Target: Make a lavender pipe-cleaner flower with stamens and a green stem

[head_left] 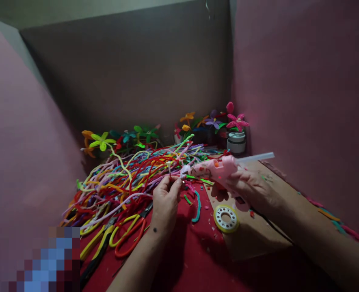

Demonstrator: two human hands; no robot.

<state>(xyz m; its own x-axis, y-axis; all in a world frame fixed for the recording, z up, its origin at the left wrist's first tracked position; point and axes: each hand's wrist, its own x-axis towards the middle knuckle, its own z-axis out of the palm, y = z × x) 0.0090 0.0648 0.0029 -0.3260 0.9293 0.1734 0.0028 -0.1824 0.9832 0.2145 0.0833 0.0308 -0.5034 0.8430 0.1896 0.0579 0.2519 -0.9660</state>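
Note:
My right hand [252,188] is wrapped round a pink hot glue gun [223,170], which points left. A translucent glue stick [255,157] juts from its back end. Close to the gun's nozzle, my left hand [167,198] is closed in a pinch on a small thin piece with a pale tip [169,165]; its exact kind is too small to make out. I cannot tell whether the nozzle touches the piece. Behind my left hand spreads a heap of many-coloured pipe cleaners [106,184].
A yellow-rimmed tape roll [226,219] lies on a brown board [252,241] over the red table cover [194,259]. Scissors [130,239] and yellow-black pliers [102,239] rest at left. Pipe-cleaner flowers [102,141] line the back, one pink flower [237,121] in a small pot [236,142].

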